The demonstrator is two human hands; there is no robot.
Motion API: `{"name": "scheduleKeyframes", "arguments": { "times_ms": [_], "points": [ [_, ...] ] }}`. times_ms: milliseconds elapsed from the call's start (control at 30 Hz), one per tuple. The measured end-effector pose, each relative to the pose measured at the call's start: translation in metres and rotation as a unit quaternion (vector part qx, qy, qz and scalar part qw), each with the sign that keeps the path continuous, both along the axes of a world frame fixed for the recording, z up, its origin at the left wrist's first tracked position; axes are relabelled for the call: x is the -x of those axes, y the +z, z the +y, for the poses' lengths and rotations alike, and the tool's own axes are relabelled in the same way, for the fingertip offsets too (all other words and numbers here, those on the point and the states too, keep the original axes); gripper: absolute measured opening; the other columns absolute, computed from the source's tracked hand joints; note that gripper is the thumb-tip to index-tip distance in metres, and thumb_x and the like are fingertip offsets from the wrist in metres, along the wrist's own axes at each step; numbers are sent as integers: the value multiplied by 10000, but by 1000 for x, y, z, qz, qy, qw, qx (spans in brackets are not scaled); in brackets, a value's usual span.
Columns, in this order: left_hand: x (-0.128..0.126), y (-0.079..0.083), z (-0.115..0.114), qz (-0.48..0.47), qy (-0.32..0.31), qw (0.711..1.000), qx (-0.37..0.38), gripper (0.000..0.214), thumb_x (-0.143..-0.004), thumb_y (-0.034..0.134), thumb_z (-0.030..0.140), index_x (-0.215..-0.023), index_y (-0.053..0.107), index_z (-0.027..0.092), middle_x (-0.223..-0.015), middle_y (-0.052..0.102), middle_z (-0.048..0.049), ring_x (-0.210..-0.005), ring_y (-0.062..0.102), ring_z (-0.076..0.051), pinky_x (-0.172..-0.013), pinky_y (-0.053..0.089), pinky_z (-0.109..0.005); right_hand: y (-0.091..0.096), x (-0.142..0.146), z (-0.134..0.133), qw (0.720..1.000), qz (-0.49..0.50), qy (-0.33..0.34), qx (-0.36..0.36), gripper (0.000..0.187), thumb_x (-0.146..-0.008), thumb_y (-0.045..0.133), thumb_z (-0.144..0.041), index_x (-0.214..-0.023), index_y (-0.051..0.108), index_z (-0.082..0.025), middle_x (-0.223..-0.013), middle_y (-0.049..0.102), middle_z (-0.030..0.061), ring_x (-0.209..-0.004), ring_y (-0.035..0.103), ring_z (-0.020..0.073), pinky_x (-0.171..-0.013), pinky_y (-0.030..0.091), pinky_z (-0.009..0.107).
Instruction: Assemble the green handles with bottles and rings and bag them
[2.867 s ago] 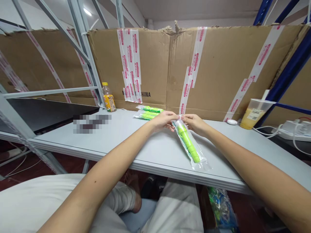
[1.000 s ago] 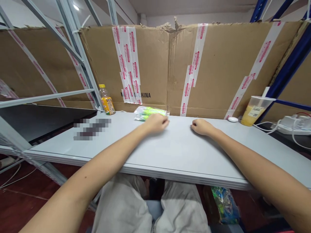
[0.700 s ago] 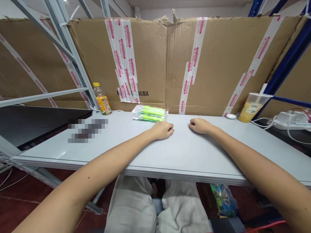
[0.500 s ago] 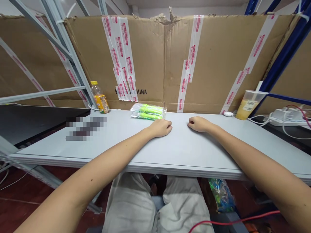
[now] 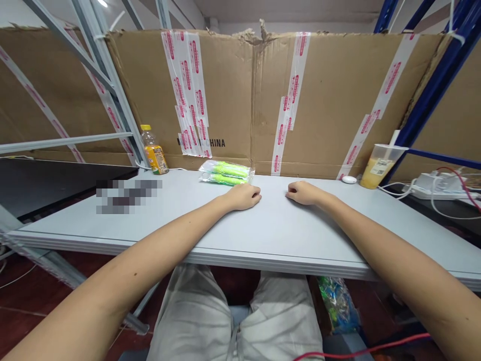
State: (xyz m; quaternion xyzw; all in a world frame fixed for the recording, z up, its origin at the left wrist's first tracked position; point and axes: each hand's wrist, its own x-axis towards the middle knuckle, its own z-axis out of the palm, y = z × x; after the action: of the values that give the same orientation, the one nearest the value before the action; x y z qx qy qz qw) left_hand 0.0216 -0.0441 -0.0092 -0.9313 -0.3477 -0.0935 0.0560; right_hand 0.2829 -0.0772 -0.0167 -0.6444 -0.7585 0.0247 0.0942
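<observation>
My left hand (image 5: 243, 196) rests on the white table (image 5: 240, 235), its fingers curled into a loose fist with nothing showing in it. Just behind it lie clear plastic packets (image 5: 227, 173) with bright green, long objects inside; their exact kind I cannot make out. A gap of bare tabletop separates it from my right hand (image 5: 302, 193), which is also curled closed on the table, with no object visible in it. Both forearms lean across the table's front edge.
A juice bottle (image 5: 155, 153) with a yellow cap stands back left, near a blurred-out patch. At the back right are a small white oval item (image 5: 349, 179), a plastic cup (image 5: 381, 165) of yellow drink and a power strip (image 5: 447, 185) with cables. Cardboard (image 5: 225, 100) walls the back.
The camera view has shifted slightly. Both hands stay closed in the same places on the table, and the packets have not moved.
</observation>
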Motion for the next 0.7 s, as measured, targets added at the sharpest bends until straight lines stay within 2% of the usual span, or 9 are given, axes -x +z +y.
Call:
{"name": "scheduleKeyframes", "arguments": {
  "times_ms": [367, 700],
  "points": [
    [2, 0, 3, -33, -1, 999, 31, 299, -907, 442, 409, -730, 573, 206, -739, 658, -55, -666, 562, -194, -586, 288, -306, 5, 1, -5, 1000, 18, 10, 10, 188, -893, 555, -346, -823, 640, -193, -963, 716, 78, -816, 602, 186, -680, 388, 272],
    [3, 3, 1, -47, -5, 997, 54, 279, -897, 478, 396, -735, 604, 207, -758, 674, -48, -676, 571, -190, -599, 309, -303, 6, -1, -6, 999, 28, 11, 17, 191, -896, 553, -346, -831, 643, -192, -966, 717, 76, -817, 605, 186, -685, 399, 273]
  ]
}}
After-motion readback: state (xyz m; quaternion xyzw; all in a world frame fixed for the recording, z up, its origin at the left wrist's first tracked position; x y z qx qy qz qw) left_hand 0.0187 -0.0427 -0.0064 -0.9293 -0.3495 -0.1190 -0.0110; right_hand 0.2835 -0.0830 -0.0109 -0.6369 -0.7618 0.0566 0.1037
